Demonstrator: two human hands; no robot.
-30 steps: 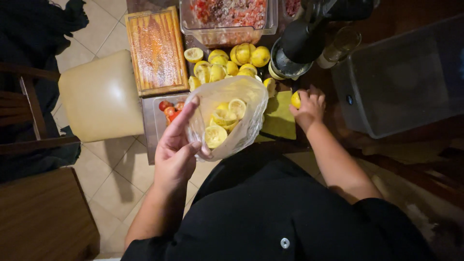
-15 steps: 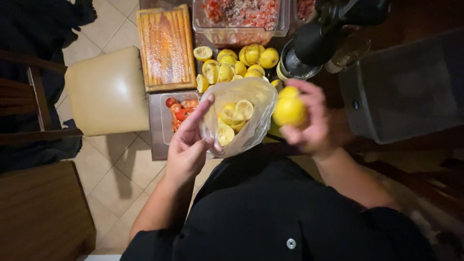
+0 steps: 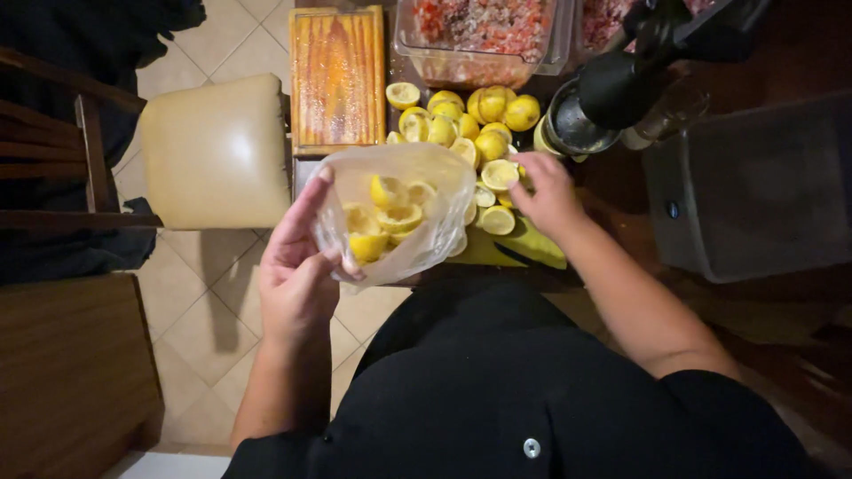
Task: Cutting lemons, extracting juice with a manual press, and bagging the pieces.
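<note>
My left hand [image 3: 297, 270] grips the rim of a clear plastic bag [image 3: 404, 213] and holds it open above the table edge. Several squeezed yellow lemon halves [image 3: 386, 222] lie inside it. My right hand [image 3: 546, 191] reaches out over the green cutting board [image 3: 524, 244], palm down. Its fingertips touch a cut lemon half [image 3: 500, 175] at the near edge of a pile of lemons and lemon halves [image 3: 475, 124]. Nothing is clasped in that hand.
A black juicer [image 3: 603, 98] stands just beyond my right hand. Behind the lemons are a wooden cutting board [image 3: 337, 75] and a clear tub of chopped red mix [image 3: 484, 31]. A cream chair seat [image 3: 213, 151] stands left, and a grey bin [image 3: 754, 186] right.
My right hand carried a lemon half from the board up to the bag, let it go, and has moved back to the pile. The left hand kept holding the bag.
</note>
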